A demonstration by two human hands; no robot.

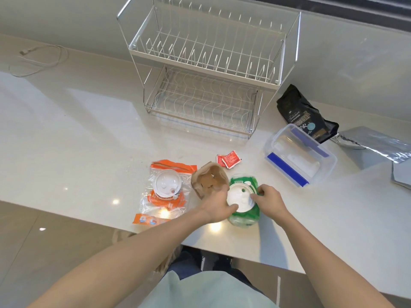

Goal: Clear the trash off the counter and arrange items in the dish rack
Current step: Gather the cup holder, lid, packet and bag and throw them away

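A white round lid (239,195) lies on a green plastic wrapper (243,215) near the counter's front edge. My left hand (219,204) grips the lid's left rim, with a crumpled brown paper bag (209,181) against it. My right hand (270,202) pinches the lid's right side and the wrapper. To the left lies an orange and clear plastic bag (165,196) with a clear round lid (168,182) on it. Two red sauce packets (229,158) lie behind the paper bag. The white wire dish rack (206,70) stands empty at the back.
A clear container with blue clips (300,155) sits to the right, with a black coffee bag (304,114) and a silver foil bag (373,143) behind it. A white cable (42,56) lies at the far left. The counter's front edge (155,232) runs diagonally below my hands.
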